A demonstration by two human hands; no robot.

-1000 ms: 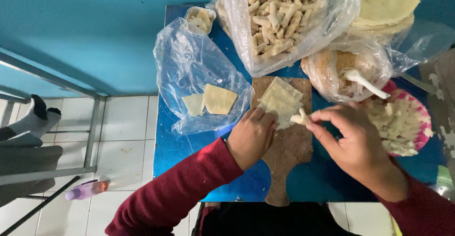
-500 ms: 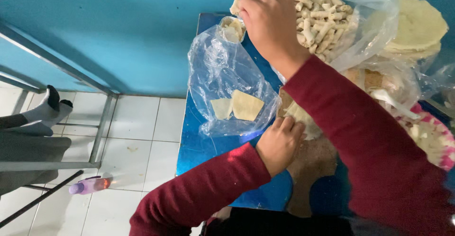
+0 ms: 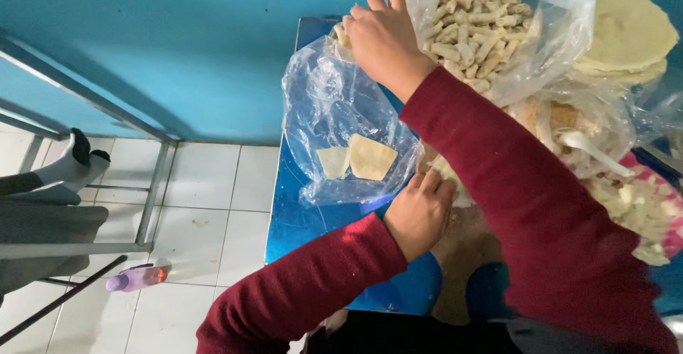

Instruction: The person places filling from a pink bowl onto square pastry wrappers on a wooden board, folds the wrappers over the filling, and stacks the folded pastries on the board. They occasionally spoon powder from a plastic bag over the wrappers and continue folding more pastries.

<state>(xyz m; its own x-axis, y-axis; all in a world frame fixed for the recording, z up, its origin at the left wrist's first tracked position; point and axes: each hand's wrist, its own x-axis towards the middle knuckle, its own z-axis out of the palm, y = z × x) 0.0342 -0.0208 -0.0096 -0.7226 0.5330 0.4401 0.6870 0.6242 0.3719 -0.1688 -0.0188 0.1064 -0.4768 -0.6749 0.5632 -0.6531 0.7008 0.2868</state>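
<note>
Moved: my right hand [image 3: 380, 37] reached further left since half a second ago, over the far table corner.
Left hand [image 3: 420, 212]: curled, pressing the wrapper [image 3: 445, 172] on the board [image 3: 469, 254].
Right hand: fingers bent around something pale; grip unclear.
Risk: my sleeve [image 3: 512, 183] may drag the rolls bag [image 3: 498, 34] over.

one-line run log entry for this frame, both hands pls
left hand: pressing wrapper on wooden board | right hand: reaching across to small container at table's far corner | clear bag: two cut wrappers inside
</note>
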